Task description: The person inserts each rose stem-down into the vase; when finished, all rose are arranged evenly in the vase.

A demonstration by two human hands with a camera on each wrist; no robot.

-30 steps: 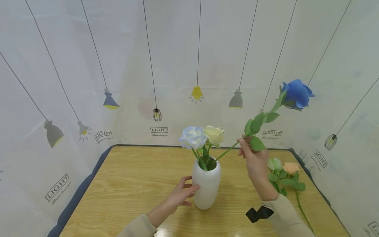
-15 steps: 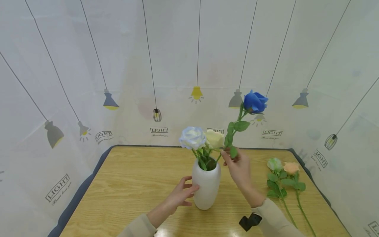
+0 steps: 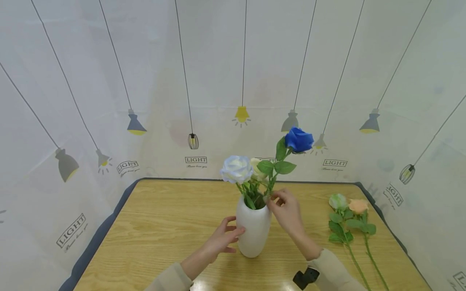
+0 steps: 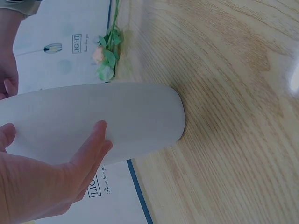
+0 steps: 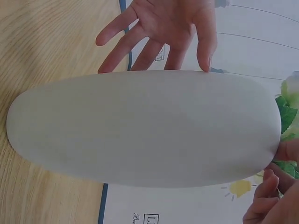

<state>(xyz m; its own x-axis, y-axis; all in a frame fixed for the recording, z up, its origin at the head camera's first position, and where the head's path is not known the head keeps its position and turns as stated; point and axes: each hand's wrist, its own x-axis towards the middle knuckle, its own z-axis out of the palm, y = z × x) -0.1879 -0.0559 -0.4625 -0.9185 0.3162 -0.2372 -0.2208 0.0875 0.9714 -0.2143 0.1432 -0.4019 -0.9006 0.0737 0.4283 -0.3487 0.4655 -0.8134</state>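
Note:
A white vase (image 3: 253, 234) stands upright on the table. My left hand (image 3: 215, 241) touches its left side with fingers spread and fairly straight, as the left wrist view also shows with the fingertips (image 4: 100, 126). At the right of the vase's mouth, my right hand (image 3: 289, 212) pinches the stem of a blue rose (image 3: 299, 140). Its lower stem is hidden inside the vase. A pale blue-edged white rose (image 3: 236, 169) and a cream rose (image 3: 257, 170) also stand in the vase; leaves of the blue rose partly cover the cream one.
On the right of the wooden table (image 3: 164, 214) lie a green-white rose (image 3: 337, 201) and a peach rose (image 3: 358, 206), stems toward the front. A white cloth (image 3: 204, 81) printed with hanging lamps surrounds the table.
My right hand has moved left and down to the vase's mouth, bringing the blue rose lower and more upright, its stem deeper inside. The left hand stays at the vase.

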